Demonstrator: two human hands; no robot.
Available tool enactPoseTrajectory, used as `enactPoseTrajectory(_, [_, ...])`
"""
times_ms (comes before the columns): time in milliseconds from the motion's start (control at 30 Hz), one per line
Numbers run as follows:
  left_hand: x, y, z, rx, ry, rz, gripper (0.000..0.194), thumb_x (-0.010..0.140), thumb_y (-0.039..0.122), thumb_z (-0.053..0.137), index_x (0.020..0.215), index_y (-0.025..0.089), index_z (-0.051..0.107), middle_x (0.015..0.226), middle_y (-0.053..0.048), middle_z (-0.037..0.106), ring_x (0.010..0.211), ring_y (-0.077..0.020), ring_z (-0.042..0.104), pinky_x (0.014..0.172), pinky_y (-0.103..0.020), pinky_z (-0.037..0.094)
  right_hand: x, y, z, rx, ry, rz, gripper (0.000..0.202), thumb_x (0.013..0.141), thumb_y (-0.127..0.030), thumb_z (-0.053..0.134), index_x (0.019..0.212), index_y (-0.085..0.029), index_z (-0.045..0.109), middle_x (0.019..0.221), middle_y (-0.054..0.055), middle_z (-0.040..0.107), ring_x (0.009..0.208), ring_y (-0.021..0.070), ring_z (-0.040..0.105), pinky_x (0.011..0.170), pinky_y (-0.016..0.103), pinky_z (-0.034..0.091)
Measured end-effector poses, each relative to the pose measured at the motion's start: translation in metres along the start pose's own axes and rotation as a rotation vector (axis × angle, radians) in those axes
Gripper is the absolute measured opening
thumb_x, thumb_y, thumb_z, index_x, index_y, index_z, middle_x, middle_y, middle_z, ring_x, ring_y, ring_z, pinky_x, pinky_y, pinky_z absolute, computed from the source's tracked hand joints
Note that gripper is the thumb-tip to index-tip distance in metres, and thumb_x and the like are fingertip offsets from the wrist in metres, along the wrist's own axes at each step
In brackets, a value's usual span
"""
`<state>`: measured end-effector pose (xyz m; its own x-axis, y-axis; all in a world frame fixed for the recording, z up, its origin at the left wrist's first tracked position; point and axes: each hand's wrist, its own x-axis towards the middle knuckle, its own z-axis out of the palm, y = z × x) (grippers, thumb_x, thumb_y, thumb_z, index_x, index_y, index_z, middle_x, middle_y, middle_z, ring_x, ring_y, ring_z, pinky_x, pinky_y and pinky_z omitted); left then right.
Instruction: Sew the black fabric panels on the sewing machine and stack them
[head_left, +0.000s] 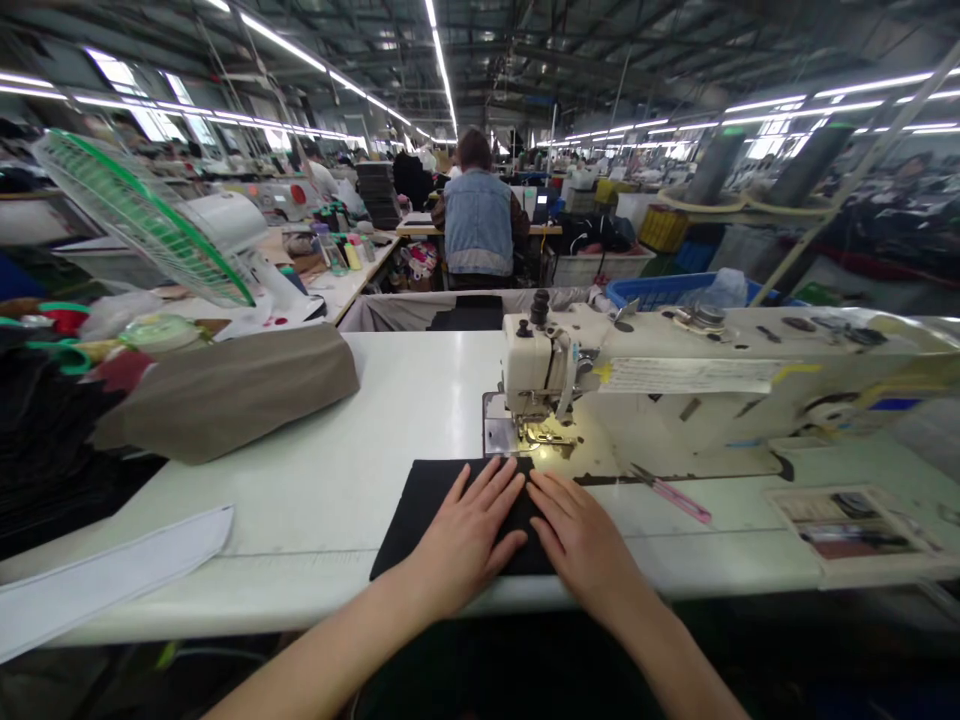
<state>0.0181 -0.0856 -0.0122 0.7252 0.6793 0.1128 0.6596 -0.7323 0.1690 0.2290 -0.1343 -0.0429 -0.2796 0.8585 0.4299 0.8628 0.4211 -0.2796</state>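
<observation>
A flat black fabric piece [420,505] lies at the front edge of the white table, just before the sewing machine [540,365]. My left hand [476,530] rests palm down on it, fingers spread and pointing toward the machine. Beside it, my right hand [574,525] lies with its fingertips on the fabric's right part, fingers extended. The two index fingers are close to each other. The machine's lit needle area [544,435] is just beyond the fingertips.
Pink-handled snips [679,497] lie right of my hands. Brown fabric [240,390] and a fan [150,215] stand left, with a white strip [112,575] nearer. A tray [855,530] is at right. A person [480,220] sits ahead, facing away.
</observation>
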Motion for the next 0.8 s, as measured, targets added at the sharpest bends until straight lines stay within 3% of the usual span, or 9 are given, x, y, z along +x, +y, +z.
enactPoseTrajectory(167, [0.023, -0.021, -0.007, -0.035, -0.067, 0.069, 0.061, 0.101, 0.049, 0.046, 0.155, 0.023, 0.033, 0.162, -0.008, 0.030, 0.151, -0.0266, 0.025, 0.122, -0.052, 0.021, 0.029, 0.005, 0.008, 0.015, -0.006, 0.012, 0.039, 0.095, -0.016, 0.051, 0.132, -0.013, 0.061, 0.137, 0.014, 0.062, 0.128, 0.0286, 0.056, 0.110, 0.051, 0.048])
enactPoseTrajectory(300, [0.029, -0.034, -0.011, -0.060, -0.092, 0.077, 0.062, 0.101, 0.049, 0.045, 0.156, 0.023, 0.032, 0.163, -0.008, 0.028, 0.152, -0.0262, 0.023, 0.123, -0.051, 0.019, 0.036, 0.008, 0.012, 0.038, 0.014, 0.042, 0.039, 0.094, -0.016, 0.052, 0.132, -0.017, 0.061, 0.136, 0.012, 0.062, 0.128, 0.0272, 0.055, 0.109, 0.051, 0.048])
enactPoseTrajectory(800, [0.034, -0.042, -0.013, -0.106, -0.068, 0.125, 0.064, 0.100, 0.048, 0.049, 0.156, 0.025, 0.031, 0.162, -0.009, 0.031, 0.151, -0.0258, 0.025, 0.123, -0.052, 0.019, 0.039, 0.004, 0.010, 0.044, 0.013, 0.081, 0.038, 0.096, -0.017, 0.051, 0.132, -0.019, 0.061, 0.136, 0.011, 0.062, 0.126, 0.0271, 0.055, 0.107, 0.050, 0.049])
